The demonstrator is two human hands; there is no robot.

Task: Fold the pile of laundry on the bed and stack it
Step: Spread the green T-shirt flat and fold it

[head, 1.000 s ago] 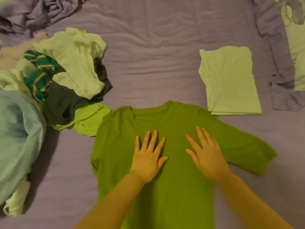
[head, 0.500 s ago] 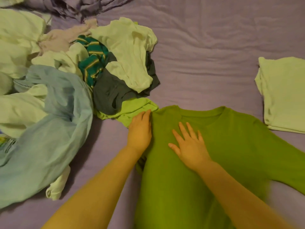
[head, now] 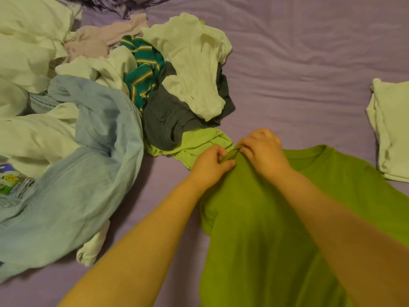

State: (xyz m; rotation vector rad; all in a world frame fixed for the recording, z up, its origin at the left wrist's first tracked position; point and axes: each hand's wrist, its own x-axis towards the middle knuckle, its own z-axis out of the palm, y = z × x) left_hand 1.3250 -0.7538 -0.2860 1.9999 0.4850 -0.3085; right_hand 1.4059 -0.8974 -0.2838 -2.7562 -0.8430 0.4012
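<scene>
Green T-shirt [head: 276,218] lies front-up on the purple bed sheet [head: 298,63], filling the frame from centre toward 5 o'clock, neckline toward 1 o'clock. Both hands meet at the shirt's left shoulder, just below centre. Left hand [head: 210,167]: fingers curled, pinching a raised ridge of green fabric at the shoulder edge. Right hand [head: 263,149]: fingers curled over the same ridge from the neckline side, also gripping it. The cloth between them stands up off the sheet in a short fold.

Unfolded pile [head: 99,96] occupies 9 to 11 o'clock: white pieces, a striped teal garment [head: 141,72], a dark grey shirt [head: 177,122], a pale blue garment [head: 77,173]. Its nearest lime-green piece [head: 199,142] lies just beside the left hand. Folded pale stack [head: 391,129] sits at 3 o'clock, apart from the shirt's sleeve.

Step judged: start of first lengthwise fold, left side. Next move likely calls for carrying the shoulder toward the midline, keeping the edge straight and clear of the pile.
</scene>
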